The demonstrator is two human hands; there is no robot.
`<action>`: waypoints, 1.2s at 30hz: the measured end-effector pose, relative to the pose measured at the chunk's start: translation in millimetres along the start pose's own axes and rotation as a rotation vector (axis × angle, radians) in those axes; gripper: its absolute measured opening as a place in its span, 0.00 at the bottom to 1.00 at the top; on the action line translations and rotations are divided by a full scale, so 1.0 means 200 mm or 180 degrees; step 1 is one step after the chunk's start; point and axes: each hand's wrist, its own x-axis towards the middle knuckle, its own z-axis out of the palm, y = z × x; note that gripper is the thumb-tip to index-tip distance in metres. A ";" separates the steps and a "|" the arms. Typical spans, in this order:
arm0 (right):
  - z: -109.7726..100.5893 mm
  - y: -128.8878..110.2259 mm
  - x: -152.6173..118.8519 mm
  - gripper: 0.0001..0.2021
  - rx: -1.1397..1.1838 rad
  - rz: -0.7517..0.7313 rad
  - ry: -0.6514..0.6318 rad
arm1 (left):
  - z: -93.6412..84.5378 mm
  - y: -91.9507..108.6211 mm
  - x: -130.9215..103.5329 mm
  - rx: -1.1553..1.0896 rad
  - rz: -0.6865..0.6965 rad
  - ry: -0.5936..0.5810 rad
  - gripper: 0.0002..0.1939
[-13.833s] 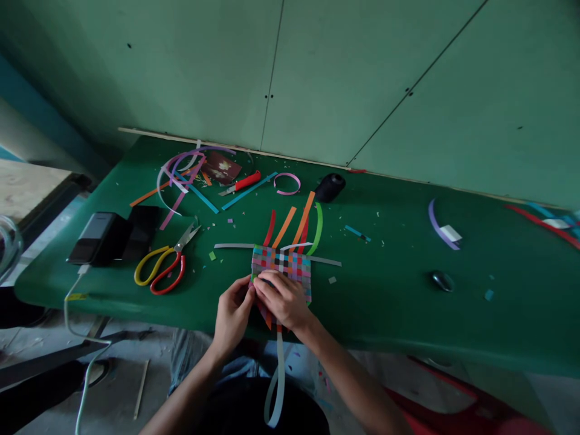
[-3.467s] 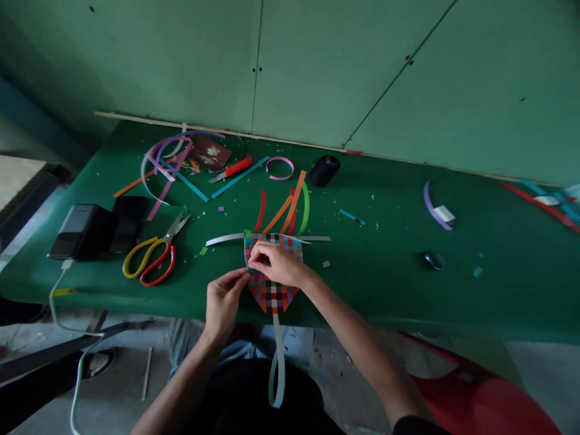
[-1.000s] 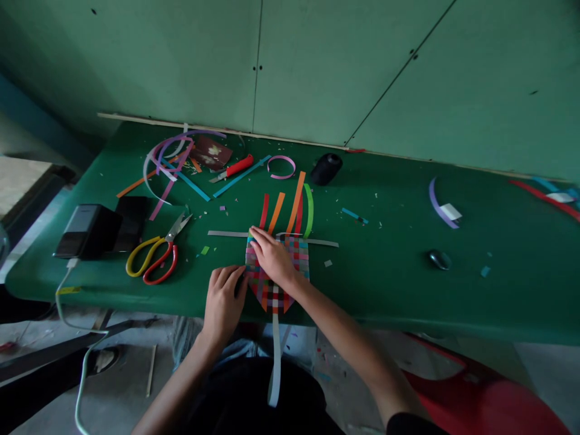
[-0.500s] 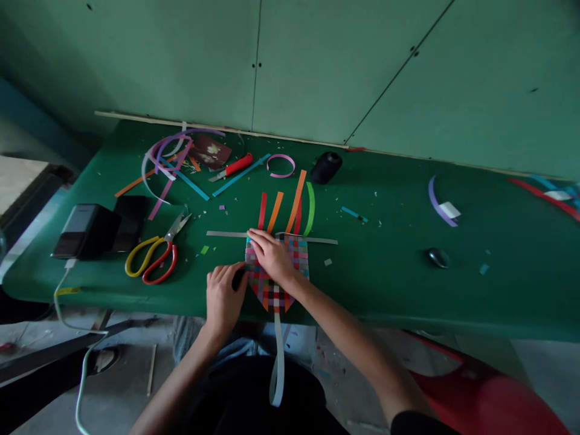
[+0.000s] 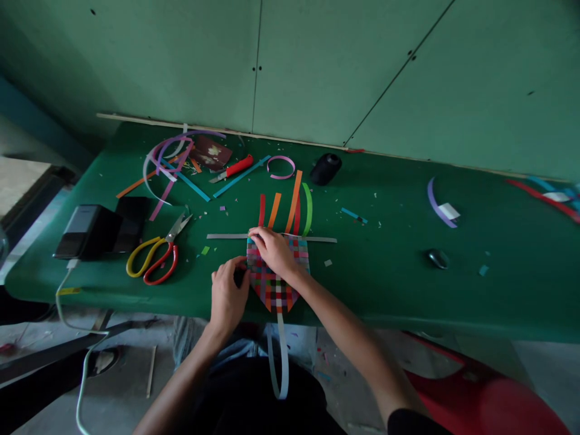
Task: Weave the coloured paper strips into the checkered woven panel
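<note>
A woven piece of many-coloured strips [image 5: 278, 290] lies near the table's front edge. Red, orange and green strips stick out from its far side, and a grey strip [image 5: 226, 236] runs crosswise along that side. My right hand [image 5: 272, 249] rests on the upper left of the weave, its fingertips pressed together by the grey strip. My left hand [image 5: 230, 289] is at the weave's left edge, thumb and fingers closed on that edge. A long pale strip [image 5: 283, 362] loops down from the near point toward my lap.
Scissors [image 5: 170, 248], a black power bank [image 5: 86, 229] with a cable, and a red cutter [image 5: 239, 165] lie left. Loose strips [image 5: 172, 157] are piled behind them. A black spool [image 5: 326, 168] stands behind the weave; a mouse-like dark object [image 5: 437, 258] is at right.
My left hand has shifted slightly right and up along the weave's edge. The hanging pale strip has swung into a wider loop. My right hand stays on the weave, its fingers drawn in slightly.
</note>
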 end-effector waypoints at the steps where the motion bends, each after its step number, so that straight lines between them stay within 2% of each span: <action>1: -0.01 -0.01 0.01 0.12 0.0033 0.0010 -0.0042 | 0.00 0.00 0.00 -0.0242 -0.0078 -0.0006 0.13; 6: -0.11 -0.06 0.07 0.16 -0.0002 0.0074 -0.0166 | 0.00 0.03 0.01 -0.1461 -0.0525 -0.0063 0.16; 8: -0.17 -0.08 0.12 0.16 -0.0124 0.0168 -0.0497 | 0.00 0.03 0.02 -0.1737 -0.0672 -0.0111 0.17; 10: -0.23 -0.09 0.19 0.15 -0.0119 0.0469 -0.1011 | 0.00 0.02 0.05 -0.1820 -0.0744 -0.0120 0.18; 13: -0.28 -0.08 0.28 0.13 0.0358 0.1047 -0.1521 | 0.00 0.01 0.08 -0.1899 -0.0822 -0.0019 0.18; 15: -0.30 -0.06 0.34 0.11 0.0824 0.1355 -0.1587 | 0.00 -0.01 0.10 -0.2083 -0.0908 -0.0025 0.20; 19: -0.32 -0.04 0.37 0.09 0.1373 0.1575 -0.1491 | 0.02 -0.01 0.12 -0.2493 -0.1016 -0.0490 0.23; 21: -0.34 -0.05 0.37 0.10 0.1435 0.1556 -0.1455 | 0.02 0.00 0.13 -0.2548 -0.1053 -0.0573 0.22; 26: -0.50 -0.07 0.37 0.13 0.1406 0.1585 -0.1703 | 0.02 0.01 0.16 -0.2304 -0.1054 -0.0355 0.20; 31: -0.65 -0.04 0.40 0.16 0.1353 0.1840 -0.2260 | -0.01 0.00 0.22 -0.2315 -0.0882 -0.0757 0.20; 36: -0.68 0.01 0.38 0.16 0.1265 0.1850 -0.2511 | -0.01 -0.03 0.29 -0.2140 -0.0729 -0.0941 0.19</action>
